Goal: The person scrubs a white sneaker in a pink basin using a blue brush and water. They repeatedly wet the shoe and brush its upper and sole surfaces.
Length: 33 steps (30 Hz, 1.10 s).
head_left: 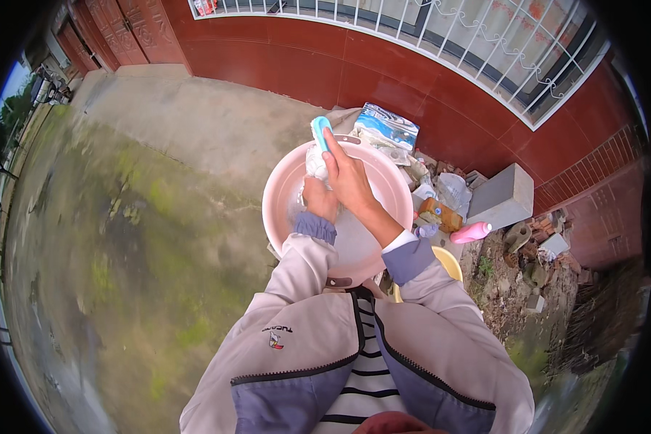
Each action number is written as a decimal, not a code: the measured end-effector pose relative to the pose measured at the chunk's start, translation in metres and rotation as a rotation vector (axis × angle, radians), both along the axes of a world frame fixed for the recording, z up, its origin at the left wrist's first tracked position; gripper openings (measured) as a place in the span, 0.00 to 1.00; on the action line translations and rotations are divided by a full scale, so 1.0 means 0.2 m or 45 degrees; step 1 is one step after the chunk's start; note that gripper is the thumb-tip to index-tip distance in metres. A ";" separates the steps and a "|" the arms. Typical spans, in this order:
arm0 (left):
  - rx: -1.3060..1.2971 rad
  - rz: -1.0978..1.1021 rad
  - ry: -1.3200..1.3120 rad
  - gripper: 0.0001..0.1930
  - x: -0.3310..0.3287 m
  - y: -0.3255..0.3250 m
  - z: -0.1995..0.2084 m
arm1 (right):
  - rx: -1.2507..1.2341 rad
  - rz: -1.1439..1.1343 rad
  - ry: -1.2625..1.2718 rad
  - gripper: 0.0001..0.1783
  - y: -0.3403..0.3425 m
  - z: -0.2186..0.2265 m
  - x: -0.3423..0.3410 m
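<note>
A wide pink basin (pixel 273 204) with whitish, soapy-looking water stands in front of me. Over its far left part, my right hand (pixel 350 179) is closed around a turquoise brush (pixel 320 131) with pale bristles. The brush lies against the upper end of a white item (pixel 315 163), too small and covered to tell whether it is a shoe or a cloth. Just below, my left hand (pixel 319 200) grips the lower end of that white item, its fingers partly hidden. Both wrists cross above the basin.
A yellow basin (pixel 449 264) sits low by my right forearm. Right of the pink basin are a pink bottle (pixel 471 232), a grey block (pixel 502 197), plastic bags, bricks and a blue-white box (pixel 386 127). A red tiled wall (pixel 289 54) with a barred window rises behind.
</note>
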State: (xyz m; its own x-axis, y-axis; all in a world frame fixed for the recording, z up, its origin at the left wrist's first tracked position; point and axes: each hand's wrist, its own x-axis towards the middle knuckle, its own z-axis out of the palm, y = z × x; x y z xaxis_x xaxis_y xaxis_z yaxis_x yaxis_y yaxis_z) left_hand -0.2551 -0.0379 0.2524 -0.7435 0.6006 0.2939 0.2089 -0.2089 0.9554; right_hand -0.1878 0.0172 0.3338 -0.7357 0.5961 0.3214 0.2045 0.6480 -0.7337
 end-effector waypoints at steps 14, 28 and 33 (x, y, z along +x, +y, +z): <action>0.614 0.066 -1.471 0.18 -0.03 0.20 -0.03 | 0.264 -0.055 0.120 0.29 -0.05 -0.23 0.21; 0.691 0.118 -1.627 0.29 0.05 0.37 -0.07 | 0.358 -0.264 -0.280 0.36 0.16 -0.03 0.16; 0.740 0.057 -1.609 0.30 0.10 0.45 -0.08 | 0.431 -0.274 -0.255 0.31 0.14 -0.12 0.29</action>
